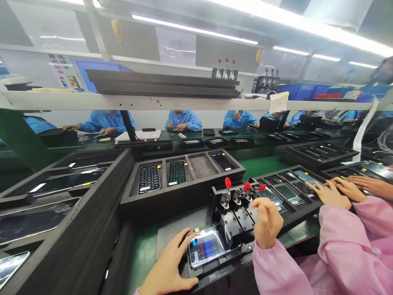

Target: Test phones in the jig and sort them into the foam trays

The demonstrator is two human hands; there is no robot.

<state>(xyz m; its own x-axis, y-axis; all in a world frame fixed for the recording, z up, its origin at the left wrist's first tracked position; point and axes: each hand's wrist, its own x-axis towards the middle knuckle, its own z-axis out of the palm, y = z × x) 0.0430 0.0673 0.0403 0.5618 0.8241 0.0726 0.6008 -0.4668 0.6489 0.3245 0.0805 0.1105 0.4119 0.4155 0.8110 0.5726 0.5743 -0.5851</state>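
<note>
**Phone sitting in the clamp jig, one hand flat on it, the other balled up by the levers**

Nearest the camera, at the near edge of the bench, the left hand (167, 268) is lying open with fingers spread, fingertips touching the left end of a phone (208, 246). The phone is lying face up, screen lit in coloured bars, in the front pocket of a black jig (242, 219). The right hand (268, 221) is hovering over the jig's right side, curled into a fist just below three red-handled clamps (228, 183). I can't tell if it's pinching anything.

What I'd worry about: the phone is looking slightly skewed in its pocket, so a clamp coming down on it could pinch the glass. The left fingertips are also sitting close to the jig's edge.

Behind the jig, a black tray (172, 200) is holding more phones, with one pocket bare. To the right, a co-worker's hands (330, 196) in pink sleeves are resting on another tray (302, 211). Along the left edge, stacked trays (92, 213) are running out of frame.

Across the green belt (260, 166), people in blue coats (183, 119) are working, half hidden by a shelf (153, 102). The left wrist is cut off at the bottom.
</note>
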